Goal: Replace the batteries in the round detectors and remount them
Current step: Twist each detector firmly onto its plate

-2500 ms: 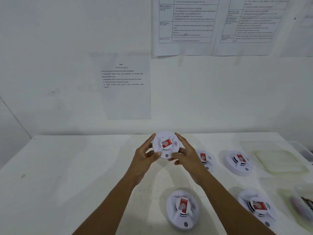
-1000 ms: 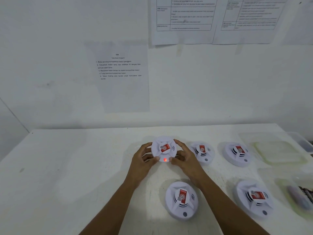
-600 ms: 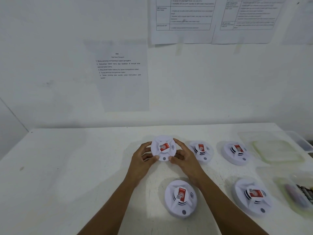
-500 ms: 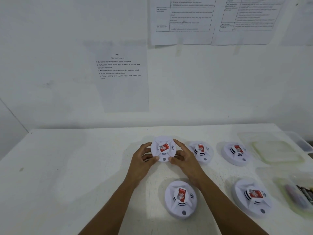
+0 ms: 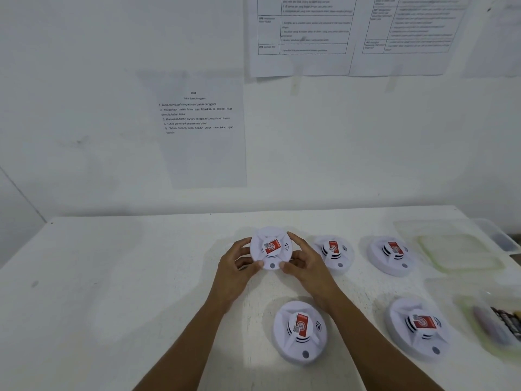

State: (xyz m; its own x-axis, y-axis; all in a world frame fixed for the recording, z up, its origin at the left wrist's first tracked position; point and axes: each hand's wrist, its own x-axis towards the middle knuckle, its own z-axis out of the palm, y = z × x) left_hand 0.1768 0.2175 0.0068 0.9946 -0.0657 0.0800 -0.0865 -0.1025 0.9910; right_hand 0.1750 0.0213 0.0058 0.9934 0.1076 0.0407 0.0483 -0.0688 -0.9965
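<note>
Detectors: 5; L hand + R hand grip 1; 4 on table.

White surface, butted against the wall; small dark speck near its left side. Four round white detectors with red labels lie on it: back-left detector, back-right detector, front-left detector, front-right detector. Far right: lidded translucent container, and nearer translucent container with dark contents, blurred.
</note>
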